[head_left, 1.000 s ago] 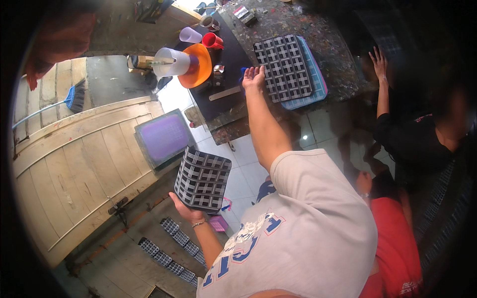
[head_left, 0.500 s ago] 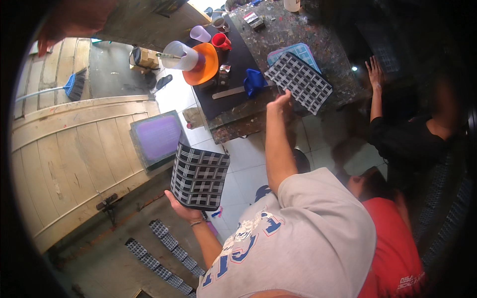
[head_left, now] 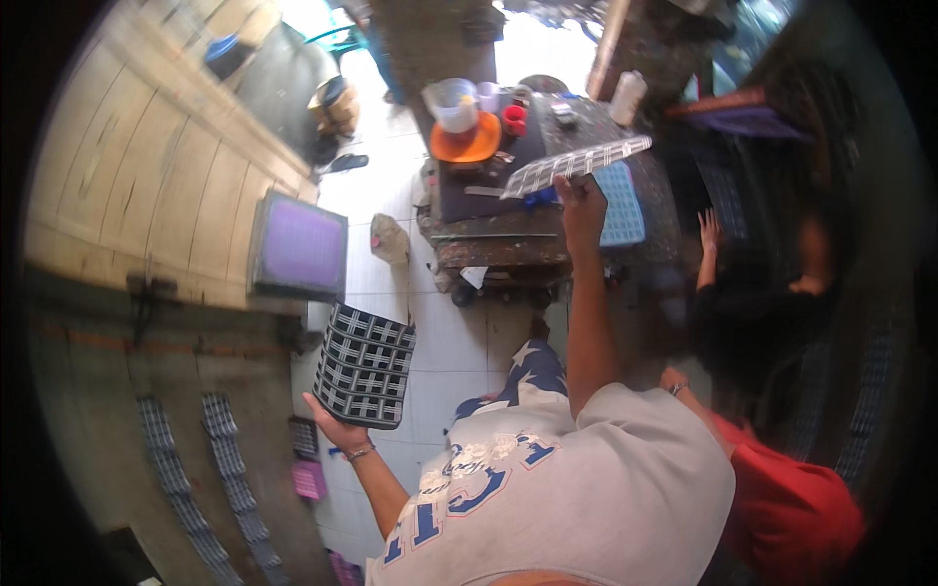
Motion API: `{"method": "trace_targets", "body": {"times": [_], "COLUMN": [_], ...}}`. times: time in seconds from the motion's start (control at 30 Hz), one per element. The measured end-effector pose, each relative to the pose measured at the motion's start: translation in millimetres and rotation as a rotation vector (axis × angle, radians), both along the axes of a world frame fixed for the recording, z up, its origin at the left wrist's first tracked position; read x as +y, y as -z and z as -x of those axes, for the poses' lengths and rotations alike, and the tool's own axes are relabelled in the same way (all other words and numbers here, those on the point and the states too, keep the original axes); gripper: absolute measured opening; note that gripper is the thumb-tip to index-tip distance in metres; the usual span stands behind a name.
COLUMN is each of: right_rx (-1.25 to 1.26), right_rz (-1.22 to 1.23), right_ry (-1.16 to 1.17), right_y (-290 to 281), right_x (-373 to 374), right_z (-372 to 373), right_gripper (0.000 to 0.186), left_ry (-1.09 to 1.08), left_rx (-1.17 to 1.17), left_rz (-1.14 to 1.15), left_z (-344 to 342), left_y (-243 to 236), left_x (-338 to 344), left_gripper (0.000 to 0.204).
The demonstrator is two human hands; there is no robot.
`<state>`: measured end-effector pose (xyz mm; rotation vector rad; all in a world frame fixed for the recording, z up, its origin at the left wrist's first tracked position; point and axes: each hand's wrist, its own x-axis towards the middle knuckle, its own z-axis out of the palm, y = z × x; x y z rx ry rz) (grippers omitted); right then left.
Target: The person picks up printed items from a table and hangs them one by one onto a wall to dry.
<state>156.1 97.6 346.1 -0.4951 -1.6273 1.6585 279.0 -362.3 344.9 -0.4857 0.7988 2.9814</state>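
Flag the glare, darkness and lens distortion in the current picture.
Head view: daylight opening washed out at the top; head view: co-worker in black sunk in gloom at right; head view: wooden panelling bows near the left edge.

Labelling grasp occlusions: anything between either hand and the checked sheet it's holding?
Nothing visible. The left hand directly holds the left checked sheet at its lower edge; the right hand grips the raised checked sheet at its near edge. No other object shows at either contact.

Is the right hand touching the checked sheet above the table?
Touching: the head view shows the right hand gripping the checked sheet at its lower edge.
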Motion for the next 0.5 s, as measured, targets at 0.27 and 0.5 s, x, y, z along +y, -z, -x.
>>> {"method": "trace_targets", "body": {"times": [0.27,0.5], "right_rx": [0.081,0.028], "right_rz": [-0.041,0.194], "right_ry": [-0.803,-1.503], "right_y": [-36,64], "right_x": [-204,-457], "right_z": [-11,-20], "right_gripper": [0.005,0.003], "left_ry": [-0.489,-0.897], "left_rx": [0.044,0.074], "left_rz": [0.034,-0.041], "left_z": [-144,-260], "left_y": [24,171], "left_x": [-129,-232], "left_gripper": [0.061,0.055]}}
